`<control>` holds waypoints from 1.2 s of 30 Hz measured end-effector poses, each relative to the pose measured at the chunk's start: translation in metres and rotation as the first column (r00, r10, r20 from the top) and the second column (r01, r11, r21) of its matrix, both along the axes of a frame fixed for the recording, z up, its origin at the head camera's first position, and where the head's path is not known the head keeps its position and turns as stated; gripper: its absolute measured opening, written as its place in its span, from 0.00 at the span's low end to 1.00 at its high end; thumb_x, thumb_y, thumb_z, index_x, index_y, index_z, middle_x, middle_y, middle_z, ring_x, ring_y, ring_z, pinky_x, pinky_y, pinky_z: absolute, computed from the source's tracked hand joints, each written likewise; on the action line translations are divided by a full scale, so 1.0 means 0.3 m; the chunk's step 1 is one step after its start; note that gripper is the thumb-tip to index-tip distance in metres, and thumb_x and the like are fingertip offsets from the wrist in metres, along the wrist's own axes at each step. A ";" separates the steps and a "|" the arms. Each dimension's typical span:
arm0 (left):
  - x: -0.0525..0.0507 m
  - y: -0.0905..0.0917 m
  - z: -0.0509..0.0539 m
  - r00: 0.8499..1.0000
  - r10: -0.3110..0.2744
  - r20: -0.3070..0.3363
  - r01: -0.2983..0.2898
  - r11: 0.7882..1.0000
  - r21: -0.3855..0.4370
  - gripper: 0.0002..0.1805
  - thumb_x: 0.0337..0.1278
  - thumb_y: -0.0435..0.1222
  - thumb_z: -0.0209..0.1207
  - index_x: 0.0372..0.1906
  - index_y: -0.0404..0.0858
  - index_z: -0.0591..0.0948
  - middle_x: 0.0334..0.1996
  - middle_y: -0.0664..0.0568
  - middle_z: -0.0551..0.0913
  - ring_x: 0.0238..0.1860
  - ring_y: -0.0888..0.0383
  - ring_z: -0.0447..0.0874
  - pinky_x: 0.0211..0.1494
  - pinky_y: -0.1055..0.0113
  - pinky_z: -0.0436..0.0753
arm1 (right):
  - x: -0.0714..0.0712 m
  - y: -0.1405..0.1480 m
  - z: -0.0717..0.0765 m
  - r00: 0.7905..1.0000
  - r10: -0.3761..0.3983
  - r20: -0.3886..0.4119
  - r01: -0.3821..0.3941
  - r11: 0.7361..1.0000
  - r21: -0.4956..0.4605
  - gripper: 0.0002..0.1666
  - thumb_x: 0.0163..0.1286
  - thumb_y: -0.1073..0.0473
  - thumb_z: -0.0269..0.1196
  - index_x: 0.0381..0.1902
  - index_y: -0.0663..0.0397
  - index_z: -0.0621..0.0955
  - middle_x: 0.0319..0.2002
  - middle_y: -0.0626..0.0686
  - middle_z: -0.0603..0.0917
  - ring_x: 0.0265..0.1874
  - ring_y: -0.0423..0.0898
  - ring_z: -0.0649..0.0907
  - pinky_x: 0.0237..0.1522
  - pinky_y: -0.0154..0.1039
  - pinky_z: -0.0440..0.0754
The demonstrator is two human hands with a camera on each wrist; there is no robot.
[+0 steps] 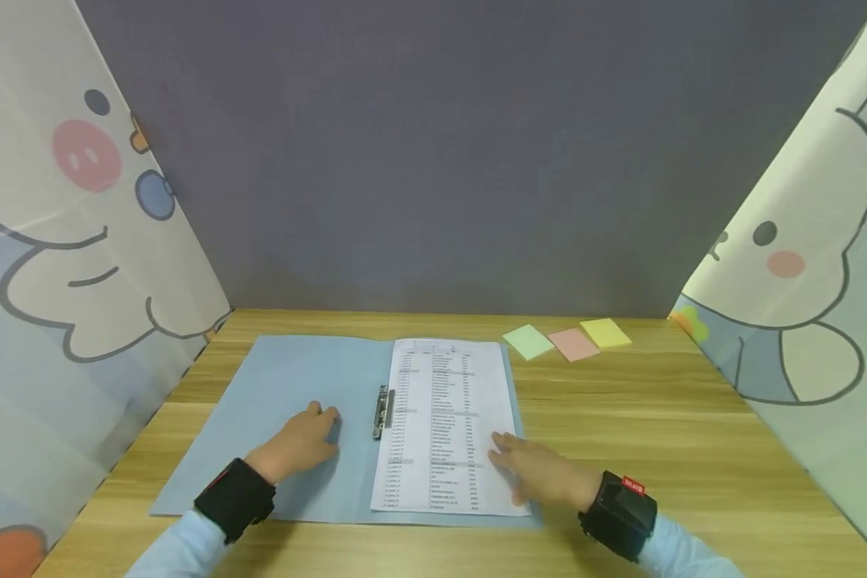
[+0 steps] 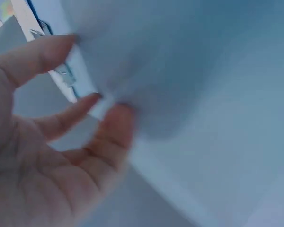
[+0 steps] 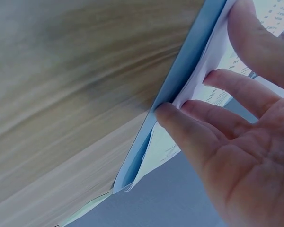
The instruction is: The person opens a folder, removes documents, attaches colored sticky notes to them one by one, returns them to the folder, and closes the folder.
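Observation:
A blue folder (image 1: 260, 401) lies spread out on the wooden table, with a metal clip (image 1: 384, 412) near its fold. Printed sheets (image 1: 415, 425) sit at the clip on its right half. My left hand (image 1: 299, 443) is over the left cover, fingers relaxed and loosely bent; in the left wrist view the fingertips (image 2: 119, 111) are close to the blue cover (image 2: 227, 118). My right hand (image 1: 542, 472) touches the right edge of the sheets; in the right wrist view its fingers (image 3: 189, 130) rest along the edges of paper and folder (image 3: 180, 71), holding nothing.
Behind the folder's right corner lie green (image 1: 528, 342), pink (image 1: 574, 344) and yellow (image 1: 605, 333) sticky notes. A dark grey panel (image 1: 448, 160) stands at the table's back edge. Cartoon-printed cloths (image 1: 36, 241) hang at both sides.

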State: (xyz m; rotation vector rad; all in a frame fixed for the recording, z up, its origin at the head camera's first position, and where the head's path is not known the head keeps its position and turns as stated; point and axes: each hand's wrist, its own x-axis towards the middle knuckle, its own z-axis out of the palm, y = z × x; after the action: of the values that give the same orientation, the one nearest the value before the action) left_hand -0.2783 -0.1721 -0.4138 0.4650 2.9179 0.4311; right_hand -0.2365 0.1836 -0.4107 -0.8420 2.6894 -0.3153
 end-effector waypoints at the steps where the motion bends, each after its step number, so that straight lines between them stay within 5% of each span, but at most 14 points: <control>1: -0.029 0.016 -0.005 0.999 -0.002 0.032 0.001 0.999 0.036 0.27 0.46 0.35 0.64 0.53 0.27 0.73 0.40 0.38 0.74 0.34 0.52 0.73 0.38 0.56 0.77 | -0.001 0.002 0.002 1.000 -0.003 0.000 0.003 1.000 -0.001 0.39 0.43 0.63 0.70 0.57 0.64 0.74 0.64 0.64 0.66 0.63 0.61 0.66 0.61 0.53 0.66; 5: -0.120 0.068 -0.011 0.985 -0.034 0.167 0.007 0.987 0.160 0.38 0.45 0.40 0.67 0.63 0.32 0.66 0.45 0.41 0.76 0.42 0.52 0.76 0.43 0.58 0.77 | -0.001 0.005 0.006 1.000 0.001 -0.006 -0.001 1.000 -0.003 0.39 0.43 0.63 0.70 0.57 0.63 0.74 0.64 0.64 0.66 0.62 0.61 0.67 0.60 0.53 0.67; 8: -0.152 0.089 0.000 0.971 -0.073 0.226 0.029 0.981 0.192 0.44 0.44 0.38 0.67 0.67 0.32 0.60 0.47 0.39 0.76 0.47 0.49 0.76 0.47 0.55 0.77 | 0.001 0.000 0.004 1.000 0.010 -0.018 -0.010 1.000 -0.004 0.39 0.42 0.62 0.71 0.57 0.63 0.74 0.63 0.64 0.67 0.62 0.61 0.67 0.60 0.53 0.68; 19: -0.193 0.141 0.025 0.944 -0.124 0.307 0.079 0.985 0.156 0.50 0.39 0.36 0.70 0.70 0.35 0.55 0.60 0.40 0.71 0.51 0.48 0.74 0.56 0.51 0.72 | 0.001 0.014 0.000 0.999 0.039 -0.023 -0.039 0.999 -0.002 0.39 0.45 0.62 0.70 0.57 0.65 0.73 0.64 0.66 0.65 0.63 0.61 0.66 0.60 0.53 0.67; 27: -0.197 0.169 0.031 0.949 -0.046 0.311 0.028 0.998 0.060 0.50 0.35 0.35 0.72 0.68 0.36 0.59 0.64 0.38 0.66 0.65 0.41 0.62 0.64 0.46 0.64 | -0.032 0.029 0.008 0.999 -0.001 0.032 0.005 0.993 -0.114 0.35 0.50 0.64 0.68 0.58 0.66 0.72 0.65 0.66 0.64 0.63 0.62 0.65 0.61 0.55 0.64; 32: -0.195 0.186 0.036 0.952 -0.009 0.306 0.008 1.000 0.003 0.50 0.35 0.37 0.72 0.68 0.36 0.59 0.64 0.38 0.66 0.65 0.41 0.63 0.63 0.47 0.65 | -0.064 0.027 -0.002 0.984 -0.159 0.081 0.176 0.940 -0.291 0.36 0.54 0.66 0.65 0.61 0.70 0.67 0.66 0.68 0.60 0.65 0.64 0.61 0.63 0.58 0.59; 36: -0.194 0.201 0.046 0.950 0.004 0.313 -0.002 1.000 -0.007 0.50 0.36 0.37 0.71 0.68 0.36 0.58 0.64 0.39 0.66 0.65 0.42 0.63 0.63 0.47 0.66 | -0.090 0.024 -0.008 0.939 -0.320 0.126 0.344 0.860 -0.377 0.38 0.54 0.69 0.64 0.63 0.68 0.65 0.66 0.67 0.59 0.65 0.64 0.60 0.64 0.58 0.57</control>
State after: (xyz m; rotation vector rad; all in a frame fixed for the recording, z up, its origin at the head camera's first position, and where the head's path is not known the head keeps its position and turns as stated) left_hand -0.3366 -0.1118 -0.4002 0.3533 2.6123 0.4494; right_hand -0.2635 0.1908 -0.4131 -0.4407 2.7472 -0.9752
